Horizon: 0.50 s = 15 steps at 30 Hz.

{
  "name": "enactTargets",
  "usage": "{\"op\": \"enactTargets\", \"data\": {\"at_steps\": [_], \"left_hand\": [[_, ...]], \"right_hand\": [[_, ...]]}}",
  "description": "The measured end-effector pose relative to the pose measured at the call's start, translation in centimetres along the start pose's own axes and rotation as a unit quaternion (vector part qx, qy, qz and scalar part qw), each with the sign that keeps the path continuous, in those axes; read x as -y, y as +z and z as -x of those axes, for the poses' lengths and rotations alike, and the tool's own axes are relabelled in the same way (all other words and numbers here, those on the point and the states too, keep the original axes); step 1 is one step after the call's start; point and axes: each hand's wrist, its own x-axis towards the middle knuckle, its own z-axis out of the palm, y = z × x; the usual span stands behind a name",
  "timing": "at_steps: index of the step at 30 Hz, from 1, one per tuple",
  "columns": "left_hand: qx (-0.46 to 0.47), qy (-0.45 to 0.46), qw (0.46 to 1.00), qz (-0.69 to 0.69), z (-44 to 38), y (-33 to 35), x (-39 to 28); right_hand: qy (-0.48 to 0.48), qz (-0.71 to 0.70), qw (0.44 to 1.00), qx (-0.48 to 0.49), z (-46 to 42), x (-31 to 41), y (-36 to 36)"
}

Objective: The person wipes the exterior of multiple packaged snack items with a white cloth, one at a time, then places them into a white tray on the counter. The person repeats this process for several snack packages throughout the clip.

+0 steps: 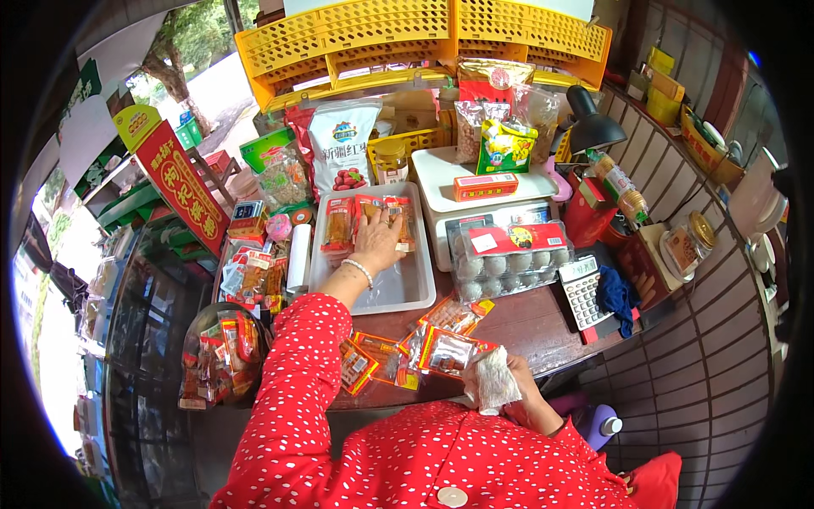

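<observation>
My left hand lies with fingers spread on small snack packets in a white plastic tray. Another snack packet lies beside them, left of my fingers. Near the table's front edge my right hand grips a crumpled pale cloth. Close to the cloth, a red-edged packet rests among several others on the brown wooden table. A metal bowl at the left holds more packets.
A weighing scale with a small red box stands right of the tray. Before it sit clear egg cartons, a calculator and a blue cloth. A white roll lies left of the tray. A black desk lamp leans over from the right.
</observation>
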Motion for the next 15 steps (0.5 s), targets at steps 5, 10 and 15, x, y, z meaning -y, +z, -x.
{"op": "enactTargets", "data": {"at_steps": [5, 10, 15], "left_hand": [[0.082, -0.024, 0.996, 0.004, -1.3, 1.4, -0.4], [0.080, -0.016, 0.997, 0.014, -2.0, 2.0, 0.0], [0.094, -0.034, 0.994, 0.053, -2.7, 3.2, 0.3]], "right_hand": [[-0.001, -0.004, 1.000, -0.030, 0.1, -0.9, -1.0], [-0.019, -0.039, 0.998, -0.044, 0.9, -1.0, -1.3], [-0.026, -0.019, 0.998, -0.046, 1.2, -1.4, -1.6]]}}
